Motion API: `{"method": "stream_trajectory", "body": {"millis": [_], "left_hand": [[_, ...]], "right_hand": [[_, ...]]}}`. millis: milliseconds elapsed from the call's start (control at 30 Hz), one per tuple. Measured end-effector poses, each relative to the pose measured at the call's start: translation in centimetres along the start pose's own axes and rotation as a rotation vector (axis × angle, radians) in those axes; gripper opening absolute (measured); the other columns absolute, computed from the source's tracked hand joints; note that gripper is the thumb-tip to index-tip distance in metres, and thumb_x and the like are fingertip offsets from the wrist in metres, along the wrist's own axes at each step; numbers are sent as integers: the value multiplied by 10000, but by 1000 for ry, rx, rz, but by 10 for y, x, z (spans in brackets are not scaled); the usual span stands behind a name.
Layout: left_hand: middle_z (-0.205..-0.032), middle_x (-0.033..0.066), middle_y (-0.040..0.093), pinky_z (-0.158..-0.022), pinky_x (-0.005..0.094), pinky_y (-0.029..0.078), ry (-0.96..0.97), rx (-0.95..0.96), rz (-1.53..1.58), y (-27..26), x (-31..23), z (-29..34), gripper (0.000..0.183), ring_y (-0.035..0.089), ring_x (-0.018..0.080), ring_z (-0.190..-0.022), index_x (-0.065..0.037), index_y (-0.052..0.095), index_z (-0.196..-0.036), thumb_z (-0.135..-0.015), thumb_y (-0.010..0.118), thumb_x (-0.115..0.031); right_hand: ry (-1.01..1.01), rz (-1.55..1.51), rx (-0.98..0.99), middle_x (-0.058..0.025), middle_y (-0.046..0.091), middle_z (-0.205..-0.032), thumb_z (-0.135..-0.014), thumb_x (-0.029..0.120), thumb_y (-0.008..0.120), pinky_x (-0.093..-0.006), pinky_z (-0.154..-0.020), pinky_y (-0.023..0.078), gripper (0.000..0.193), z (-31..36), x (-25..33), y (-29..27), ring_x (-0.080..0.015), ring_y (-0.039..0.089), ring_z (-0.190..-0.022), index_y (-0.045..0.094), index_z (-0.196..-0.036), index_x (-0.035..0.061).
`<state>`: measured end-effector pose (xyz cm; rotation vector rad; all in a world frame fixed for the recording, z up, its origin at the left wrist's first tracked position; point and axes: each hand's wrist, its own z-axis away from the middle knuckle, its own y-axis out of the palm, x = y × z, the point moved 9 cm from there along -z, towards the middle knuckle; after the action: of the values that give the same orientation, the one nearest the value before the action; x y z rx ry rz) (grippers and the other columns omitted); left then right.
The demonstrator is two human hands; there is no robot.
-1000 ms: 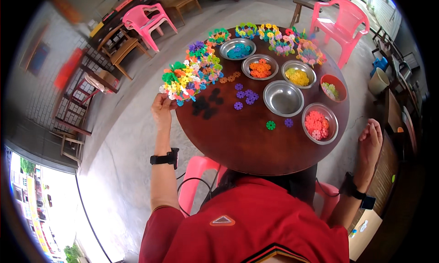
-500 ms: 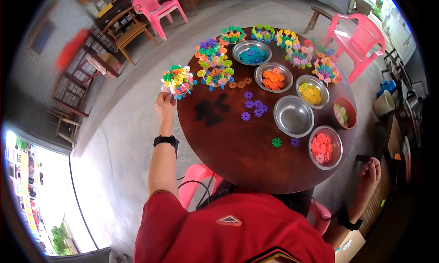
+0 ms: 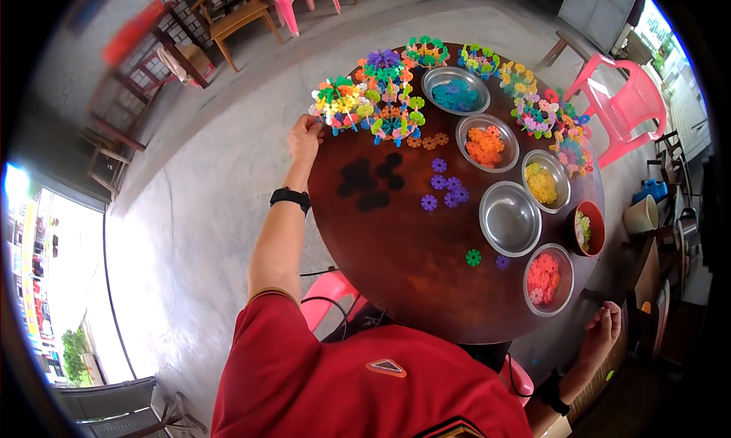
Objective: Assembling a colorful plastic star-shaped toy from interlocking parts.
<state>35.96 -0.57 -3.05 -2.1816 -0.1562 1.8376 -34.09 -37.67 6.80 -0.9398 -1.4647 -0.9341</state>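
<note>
My left hand (image 3: 306,139) is at the table's left edge, its fingers pinching the lower side of a ball of interlocking snowflake discs (image 3: 337,103) in green, white, yellow and red. Just right of it stands a taller snowflake-disc structure (image 3: 392,122) with a purple top; I cannot tell whether the two touch. My right hand (image 3: 603,327) is off the table's right side, beyond the bowl of coral-pink discs (image 3: 544,279). Its fingers are curled in, with nothing visible in them. Loose purple discs (image 3: 454,185), brown discs (image 3: 429,141) and blurred dark pieces (image 3: 371,181) lie on the tabletop.
On the round brown table (image 3: 411,286), metal bowls hold blue (image 3: 455,94), orange (image 3: 485,145) and yellow discs (image 3: 541,183); another metal bowl (image 3: 510,219) is bare. A red bowl (image 3: 595,228) stands near the right edge. Several disc rings line the far rim. A pink chair (image 3: 620,110) stands beyond.
My left hand has brought the disc ball rightward, closer to the taller structure. The whole view has shifted, so the table sits farther right and lower. My right hand stays beside the table, curled.
</note>
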Motion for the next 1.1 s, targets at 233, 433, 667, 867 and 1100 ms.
{"method": "stream_trajectory", "body": {"millis": [233, 433, 667, 867, 1100], "left_hand": [[-1013, 128, 623, -688, 382, 513, 480, -112, -288, -3, -88, 56, 389, 629, 250, -742, -94, 522, -1210, -850, 664, -132], [-1106, 158, 593, -792, 428, 501, 423, 286, -341, 77, -129, 101, 427, 619, 319, -923, -121, 514, -1232, -847, 681, -202], [-1029, 193, 615, -801, 487, 479, 471, 235, -546, 103, -115, 79, 308, 594, 394, -970, -62, 565, -1094, -838, 666, -201], [-885, 185, 613, -740, 466, 466, 468, 215, -392, 105, -118, 90, 254, 600, 382, -837, -32, 602, -1010, -806, 678, -163], [-848, 151, 601, -643, 379, 490, 380, 270, -109, 88, -126, 116, 252, 627, 276, -730, -30, 638, -1038, -810, 683, -126]], "right_hand": [[10, 68, 10, 30, 497, -736, -968, 112, 540, -170, -539, 343, 141, 5, 7, 12, -39, 430, -603, 581, -1080, 37], [-11, 69, 31, 38, 501, -744, -953, 140, 567, -168, -554, 338, 129, 14, 11, 21, -38, 438, -614, 597, -1028, 40], [-33, 106, 55, 40, 485, -730, -949, 113, 561, -164, -555, 324, 109, 39, 26, 28, -32, 424, -616, 596, -1031, 49], [-95, 69, 143, 22, 490, -724, -914, 144, 597, -190, -584, 350, 144, 52, 46, 36, -60, 452, -631, 597, -997, 26], [-142, 20, 267, -3, 494, -724, -875, 231, 660, -203, -577, 354, 235, 64, 57, 46, -77, 466, -610, 587, -958, 24]]}}
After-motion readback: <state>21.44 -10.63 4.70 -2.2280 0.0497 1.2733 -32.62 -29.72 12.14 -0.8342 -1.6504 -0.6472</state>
